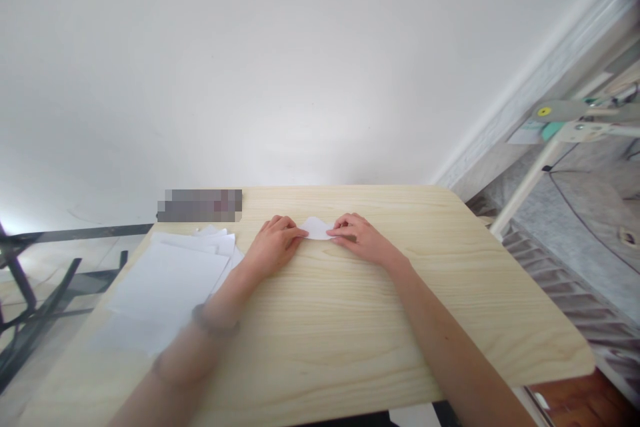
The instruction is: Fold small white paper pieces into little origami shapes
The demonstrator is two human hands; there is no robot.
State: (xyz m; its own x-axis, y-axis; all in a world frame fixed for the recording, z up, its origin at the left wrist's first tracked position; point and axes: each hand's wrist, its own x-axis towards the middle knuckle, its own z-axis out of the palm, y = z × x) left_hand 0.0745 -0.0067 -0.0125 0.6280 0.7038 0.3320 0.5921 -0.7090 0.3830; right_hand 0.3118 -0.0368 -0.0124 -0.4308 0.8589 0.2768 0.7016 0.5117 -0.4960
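A small piece of white paper (317, 228), its far edge rising to a blunt peak, is stretched between my two hands over the middle of the table. My left hand (278, 240) pinches its left end between thumb and fingers. At the right end, my right hand (363, 238) grips the paper the same way, fingers curled. Whether the paper is folded is too small to tell. A dark band circles my left wrist.
White sheets (170, 273) lie in a loose pile on the left of the pale wooden table (375, 333). Behind them is a blurred-out dark object (200, 205). A white wall (310, 67) borders the table's far edge. A pale metal frame (535, 173) stands at the right.
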